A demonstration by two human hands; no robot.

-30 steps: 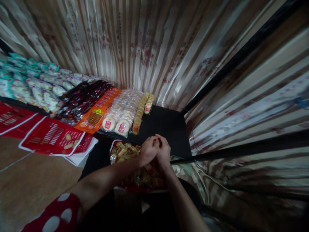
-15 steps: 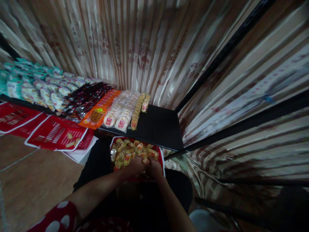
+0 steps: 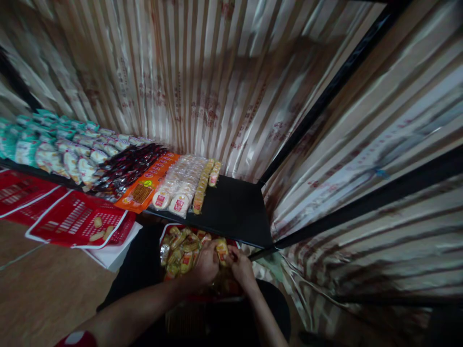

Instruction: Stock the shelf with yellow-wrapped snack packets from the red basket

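My left hand (image 3: pixel 206 264) pinches a snack (image 3: pixel 222 252) over the basket (image 3: pixel 162 235); my right hand (image 3: pixel 243 271), at the snack's four o'clock, is curled close, whether gripping I cannot tell. Yellow rows (image 3: pixel 203 188) lie at eleven o'clock on the shelf (image 3: pixel 238 207).

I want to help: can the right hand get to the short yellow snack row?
Probably yes: from the right hand, the way to the short yellow snack row over the black shelf looks unblocked.

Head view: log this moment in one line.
left hand: at yellow packet; right hand: close beside it; grip: unclear; red basket: under both hands, holding wrapped pieces
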